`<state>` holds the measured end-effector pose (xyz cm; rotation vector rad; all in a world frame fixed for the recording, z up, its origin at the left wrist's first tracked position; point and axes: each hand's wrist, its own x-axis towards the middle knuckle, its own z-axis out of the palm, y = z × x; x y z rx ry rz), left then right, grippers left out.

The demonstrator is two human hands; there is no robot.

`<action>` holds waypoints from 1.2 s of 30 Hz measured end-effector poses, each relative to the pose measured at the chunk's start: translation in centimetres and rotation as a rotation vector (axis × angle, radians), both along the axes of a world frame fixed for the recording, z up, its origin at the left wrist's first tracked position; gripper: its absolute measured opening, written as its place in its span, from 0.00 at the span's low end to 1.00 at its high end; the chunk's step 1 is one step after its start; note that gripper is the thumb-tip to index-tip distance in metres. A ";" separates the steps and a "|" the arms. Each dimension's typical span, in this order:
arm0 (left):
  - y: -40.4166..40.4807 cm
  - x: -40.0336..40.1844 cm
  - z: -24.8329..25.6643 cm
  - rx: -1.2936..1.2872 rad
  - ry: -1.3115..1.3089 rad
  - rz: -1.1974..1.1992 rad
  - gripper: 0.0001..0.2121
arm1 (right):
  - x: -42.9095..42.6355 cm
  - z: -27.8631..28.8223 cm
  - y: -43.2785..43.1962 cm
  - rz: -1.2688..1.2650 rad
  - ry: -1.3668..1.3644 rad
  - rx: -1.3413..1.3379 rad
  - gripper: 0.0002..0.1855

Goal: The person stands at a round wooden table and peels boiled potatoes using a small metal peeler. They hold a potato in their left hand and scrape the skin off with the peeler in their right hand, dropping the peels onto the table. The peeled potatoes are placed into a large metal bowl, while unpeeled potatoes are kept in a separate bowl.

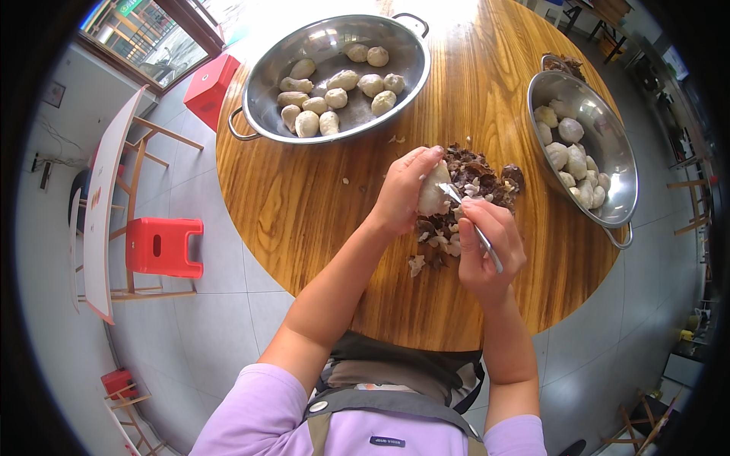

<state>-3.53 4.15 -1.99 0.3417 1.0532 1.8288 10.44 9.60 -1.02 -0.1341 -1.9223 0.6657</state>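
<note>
My left hand (402, 191) grips a pale, peeled taro (433, 194) over the table. A slim metal knife (482, 236) is held in my right hand (491, 245), its pointed blade touching the taro's surface. Beneath and around both hands lies a heap of dark brown peelings (470, 165) mixed with whitish scraps. Part of the taro is hidden behind my left fingers and thumb.
A large oval steel basin (370, 122) at the back left holds several pale tubers. Another steel basin (613, 137) with peeled tubers stands at the right on the round wooden table (296, 216). Red plastic stools (165, 259) are on the tiled floor to the left.
</note>
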 end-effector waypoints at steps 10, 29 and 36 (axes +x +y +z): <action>-0.1 0.1 0.0 -0.012 -0.086 -0.070 0.12 | 0.1 0.2 0.0 -0.058 0.044 -0.068 0.09; 0.1 -0.2 -0.6 -0.011 0.192 0.009 0.13 | 0.0 0.3 -0.1 0.025 0.041 0.013 0.10; 0.0 0.0 -0.6 -0.026 0.319 -0.052 0.14 | 0.0 0.0 0.5 0.001 0.006 0.015 0.10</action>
